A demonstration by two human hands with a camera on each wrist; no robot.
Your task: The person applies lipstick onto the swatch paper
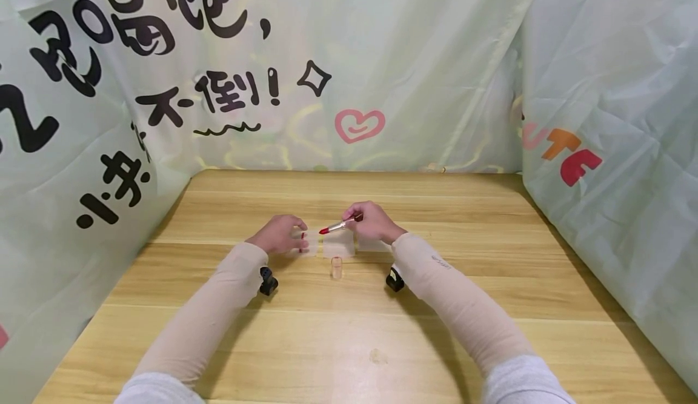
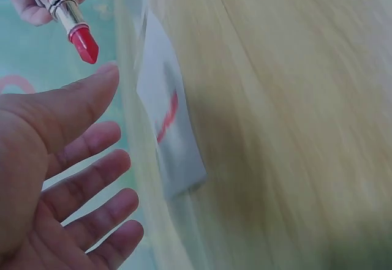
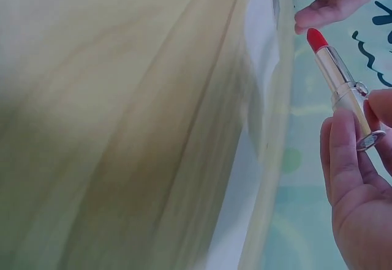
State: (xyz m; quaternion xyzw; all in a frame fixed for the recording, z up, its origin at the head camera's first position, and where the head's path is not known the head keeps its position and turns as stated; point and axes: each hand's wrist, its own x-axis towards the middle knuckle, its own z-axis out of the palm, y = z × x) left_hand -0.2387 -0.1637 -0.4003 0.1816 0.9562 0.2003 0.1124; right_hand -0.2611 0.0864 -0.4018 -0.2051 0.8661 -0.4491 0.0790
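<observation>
My right hand point(image 1: 373, 221) pinches an uncapped lipstick point(image 1: 335, 226) by its base, its red tip point(image 3: 316, 38) slanting left and down above the table. Spread and slightly bent, the fingers of my left hand point(image 1: 280, 235) hover at the left sheet of paper point(image 1: 311, 244); nothing is in that hand. A red stroke point(image 2: 167, 120) crosses that sheet in the left wrist view. Between the hands lies a middle white sheet point(image 1: 338, 246), unmarked where it shows. Part of a right sheet point(image 1: 373, 246) appears below my right hand.
A clear cap point(image 1: 337, 268) is on the wooden table point(image 1: 349, 337) in front of the middle sheet. Black wrist cameras hang under both forearms, the left camera point(image 1: 268, 281) near the tabletop. Printed cloth point(image 1: 425, 77) encloses the back and sides.
</observation>
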